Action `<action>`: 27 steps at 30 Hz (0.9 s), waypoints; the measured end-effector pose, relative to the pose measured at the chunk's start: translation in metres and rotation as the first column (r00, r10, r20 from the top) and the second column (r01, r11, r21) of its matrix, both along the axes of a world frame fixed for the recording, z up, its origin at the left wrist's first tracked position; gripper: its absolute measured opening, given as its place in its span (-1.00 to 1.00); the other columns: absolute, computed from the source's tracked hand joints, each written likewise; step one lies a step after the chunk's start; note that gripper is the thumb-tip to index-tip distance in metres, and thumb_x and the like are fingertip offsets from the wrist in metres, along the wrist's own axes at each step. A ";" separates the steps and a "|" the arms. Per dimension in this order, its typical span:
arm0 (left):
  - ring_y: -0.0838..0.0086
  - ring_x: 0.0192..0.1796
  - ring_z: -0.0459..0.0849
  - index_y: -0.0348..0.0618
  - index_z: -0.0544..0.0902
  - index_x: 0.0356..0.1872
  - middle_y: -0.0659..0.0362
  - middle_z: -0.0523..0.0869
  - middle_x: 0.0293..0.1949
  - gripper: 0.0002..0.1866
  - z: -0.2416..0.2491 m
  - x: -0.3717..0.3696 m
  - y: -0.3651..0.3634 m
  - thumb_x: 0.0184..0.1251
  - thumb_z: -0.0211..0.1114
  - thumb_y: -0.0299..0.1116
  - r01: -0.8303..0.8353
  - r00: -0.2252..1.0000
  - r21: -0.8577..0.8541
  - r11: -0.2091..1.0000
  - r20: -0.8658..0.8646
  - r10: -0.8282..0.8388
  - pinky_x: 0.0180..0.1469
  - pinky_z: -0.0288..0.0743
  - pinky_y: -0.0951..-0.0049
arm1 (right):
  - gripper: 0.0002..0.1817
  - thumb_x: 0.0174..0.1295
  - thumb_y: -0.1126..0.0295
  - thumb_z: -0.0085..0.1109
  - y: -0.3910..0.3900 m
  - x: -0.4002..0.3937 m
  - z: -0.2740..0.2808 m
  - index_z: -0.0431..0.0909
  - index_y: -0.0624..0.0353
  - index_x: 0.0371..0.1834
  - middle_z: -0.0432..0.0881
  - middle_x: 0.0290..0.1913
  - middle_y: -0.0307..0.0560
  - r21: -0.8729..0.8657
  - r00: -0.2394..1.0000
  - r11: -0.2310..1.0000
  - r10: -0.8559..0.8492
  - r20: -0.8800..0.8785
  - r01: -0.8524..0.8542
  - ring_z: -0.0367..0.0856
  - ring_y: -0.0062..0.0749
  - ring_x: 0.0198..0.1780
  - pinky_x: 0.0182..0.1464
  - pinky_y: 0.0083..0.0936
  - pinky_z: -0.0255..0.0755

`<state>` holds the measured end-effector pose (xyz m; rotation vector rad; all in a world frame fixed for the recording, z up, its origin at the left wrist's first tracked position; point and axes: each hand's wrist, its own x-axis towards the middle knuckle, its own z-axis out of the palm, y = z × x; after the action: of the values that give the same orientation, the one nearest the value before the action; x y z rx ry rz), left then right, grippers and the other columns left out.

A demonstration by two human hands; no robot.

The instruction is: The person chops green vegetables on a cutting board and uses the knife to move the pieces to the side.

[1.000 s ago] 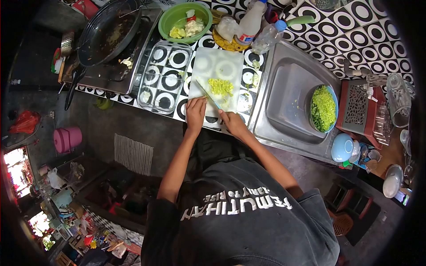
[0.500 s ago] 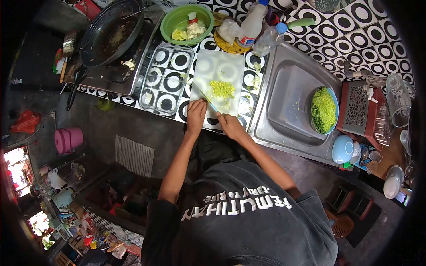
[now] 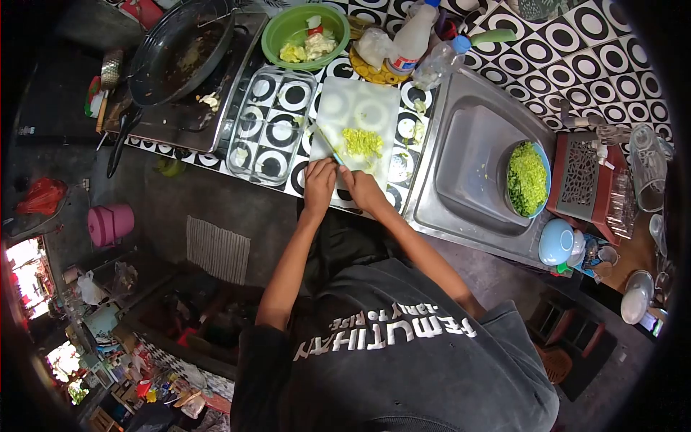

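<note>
My right hand (image 3: 364,190) grips the blue handle of a knife (image 3: 325,142). Its blade lies slantwise across the near left part of a white cutting board (image 3: 360,101). My left hand (image 3: 319,183) rests on the board's near edge right beside the knife handle, holding nothing. A small pile of chopped yellow-green vegetable (image 3: 362,142) sits on the board just beyond both hands, to the right of the blade.
A glass tray (image 3: 268,126) lies left of the board, with a stove and dark wok (image 3: 180,47) beyond it. A green bowl (image 3: 301,32) and bottles (image 3: 414,32) stand behind. In the steel sink (image 3: 468,158) sits a blue bowl of chopped greens (image 3: 527,178).
My right hand has slid left and a little forward with the knife, closing up against my left hand. The blade now lies further left on the board.
</note>
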<state>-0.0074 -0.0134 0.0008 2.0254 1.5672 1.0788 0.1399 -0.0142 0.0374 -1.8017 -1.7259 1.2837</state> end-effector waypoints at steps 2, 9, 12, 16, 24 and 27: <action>0.18 0.02 0.61 -0.30 0.69 -0.18 0.06 0.71 -0.08 -0.85 0.004 0.000 -0.002 0.26 0.27 -0.52 0.013 1.000 0.020 1.000 -0.010 -0.013 0.08 0.44 0.21 | -0.20 0.52 -0.12 -0.28 0.002 0.007 0.002 0.56 0.49 -0.51 0.54 -0.52 0.50 -0.030 0.998 0.999 -0.031 -0.054 0.030 0.57 0.42 -0.35 -0.19 0.00 0.43; 0.19 0.05 0.60 -0.29 0.70 -0.17 0.09 0.71 -0.03 -0.85 0.011 0.000 0.000 0.27 0.27 -0.53 0.031 0.999 0.061 0.998 -0.047 -0.028 0.10 0.40 0.24 | -0.25 0.51 -0.14 -0.24 -0.035 0.037 0.012 0.58 0.44 -0.42 0.57 -0.52 0.38 -0.144 0.998 0.989 -0.038 -0.047 0.031 0.59 0.24 -0.38 -0.20 -0.10 0.42; 0.20 0.05 0.59 -0.27 0.71 -0.17 0.11 0.72 -0.05 -0.85 0.012 0.001 0.001 0.28 0.26 -0.52 0.033 0.999 0.060 0.998 -0.040 -0.031 0.08 0.41 0.23 | -0.25 0.51 -0.14 -0.24 -0.040 0.041 0.015 0.59 0.43 -0.40 0.57 -0.53 0.36 -0.143 0.997 0.989 -0.057 -0.060 0.048 0.58 0.23 -0.39 -0.21 -0.11 0.42; 0.20 0.03 0.61 -0.26 0.70 -0.18 0.10 0.72 -0.08 -0.86 0.011 -0.001 0.005 0.27 0.25 -0.53 0.057 0.998 0.051 0.997 -0.034 -0.055 0.06 0.41 0.23 | -0.26 0.51 -0.11 -0.25 -0.038 0.035 0.015 0.61 0.45 -0.39 0.60 -0.39 0.50 -0.124 0.998 0.990 -0.061 0.008 0.061 0.61 0.39 -0.21 -0.08 0.00 0.46; 0.19 -0.04 0.63 -0.26 0.69 -0.20 0.08 0.73 -0.13 -0.88 0.012 -0.001 0.008 0.29 0.24 -0.54 0.085 0.996 0.033 0.996 -0.006 -0.085 0.05 0.42 0.25 | -0.25 0.50 -0.13 -0.22 -0.024 0.023 -0.004 0.57 0.44 -0.46 0.59 -0.55 0.24 -0.040 0.995 0.994 -0.104 0.006 0.104 0.60 0.12 -0.44 -0.23 -0.14 0.46; 0.18 -0.03 0.65 -0.26 0.69 -0.19 0.06 0.74 -0.14 -0.87 0.015 -0.002 0.011 0.28 0.27 -0.53 0.084 0.996 0.008 0.996 0.032 -0.085 0.06 0.44 0.25 | -0.26 0.50 -0.14 -0.21 -0.028 0.030 0.000 0.55 0.42 -0.47 0.57 -0.59 0.12 -0.102 0.983 0.983 -0.160 -0.088 0.151 0.59 -0.08 -0.50 -0.29 -0.20 0.45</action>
<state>-0.0095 -0.0023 0.0153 2.0484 1.4503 1.0805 0.1695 -0.0426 0.0374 -1.8539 -1.4649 1.3821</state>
